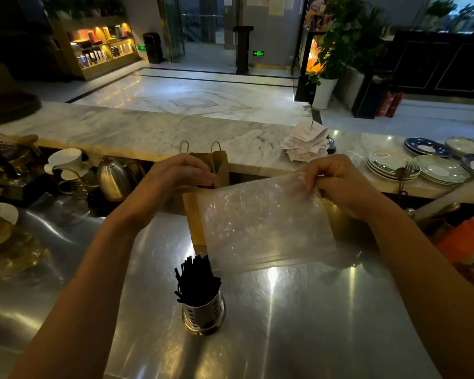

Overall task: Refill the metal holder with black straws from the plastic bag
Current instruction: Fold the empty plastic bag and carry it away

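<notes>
1. Steel counter (285, 324) under a dim lobby, marble ledge (148, 132) beyond, and both hands are up at the far side of the work area.
2. Right hand (337, 184) is closed, pinching the top right corner of the plastic bag (263, 225), so the sheet hangs flat and see-through.
3. Left hand (181, 173) is curled at the bag's top left edge, fingers bent in; whether it grips the plastic or the paper bag (216, 165) behind, I cannot tell.
4. Held by its top like this, the bag shows itself slack and, by the look of it, empty, with no straws visible inside.
5. Nearer the body, the holder (203, 313) stands upright, well apart from the bag, packed with black straws (196, 280) fanning slightly.
6. Judging by that, the refill looks done and the bag is on its way out.
7. Plates (394, 165) stack off to the right, a kettle (112, 179) to the left, both clear of the action.
</notes>
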The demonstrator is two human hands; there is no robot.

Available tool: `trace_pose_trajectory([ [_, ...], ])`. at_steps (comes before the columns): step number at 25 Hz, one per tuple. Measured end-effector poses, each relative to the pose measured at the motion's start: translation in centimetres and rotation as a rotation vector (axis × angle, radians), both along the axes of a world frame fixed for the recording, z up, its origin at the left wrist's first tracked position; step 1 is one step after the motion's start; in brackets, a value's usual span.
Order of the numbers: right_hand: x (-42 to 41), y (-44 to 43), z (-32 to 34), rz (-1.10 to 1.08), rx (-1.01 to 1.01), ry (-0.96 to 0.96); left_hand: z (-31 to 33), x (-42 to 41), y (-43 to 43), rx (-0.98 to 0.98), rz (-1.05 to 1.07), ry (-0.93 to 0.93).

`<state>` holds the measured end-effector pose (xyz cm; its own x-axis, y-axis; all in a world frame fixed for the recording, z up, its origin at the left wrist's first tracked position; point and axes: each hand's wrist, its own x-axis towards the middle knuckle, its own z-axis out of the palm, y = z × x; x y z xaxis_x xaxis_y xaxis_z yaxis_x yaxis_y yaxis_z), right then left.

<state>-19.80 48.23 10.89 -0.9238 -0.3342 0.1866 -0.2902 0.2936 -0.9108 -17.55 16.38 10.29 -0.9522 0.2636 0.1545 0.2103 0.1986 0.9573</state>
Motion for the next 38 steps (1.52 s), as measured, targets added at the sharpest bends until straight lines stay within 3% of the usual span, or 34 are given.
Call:
trace_pose_trajectory([
  [3,-0.1,-1.2,1.1,0.093,0.081,0.058,1.0,-0.4,2.2,-0.461,-0.248,0.009],
  [5,0.0,-2.2,1.7,0.152,0.063,0.121,0.8,-0.4,3.7,-0.531,-0.364,-0.022],
  [8,0.1,-2.8,1.0,0.162,-0.030,0.135,0.0,-0.3,4.1,-0.380,-0.401,-0.078],
  [14,0.9,-4.0,-0.9,0.104,-0.200,-0.123,-2.6,0.5,4.5,-0.161,-0.421,-0.142],
  [18,0.3,-3.3,-3.6,0.084,-0.561,-0.593,-3.2,1.2,3.8,0.075,-0.082,-0.186],
  [20,0.6,-3.4,-5.5,0.145,-0.649,-0.685,-3.7,1.2,3.7,0.155,0.105,-0.155],
  [25,1.6,-6.7,-5.9,0.106,-0.375,-0.524,-5.3,1.3,3.9,0.240,0.302,-0.146],
  [28,1.4,-7.3,-5.0,0.029,-0.368,-0.494,-5.4,1.8,3.3,0.268,0.334,-0.143],
  [31,1.5,-7.5,-5.1,0.003,-0.355,-0.498,-5.3,2.1,2.3,0.311,0.292,-0.191],
  [35,1.6,-7.5,-5.3,0.144,-0.299,-0.503,-5.3,2.6,1.1,0.337,0.215,-0.224],
  [38,1.0,-7.2,-4.6,0.135,-0.395,-0.484,-5.1,2.9,-0.1,0.280,0.092,-0.240],
])
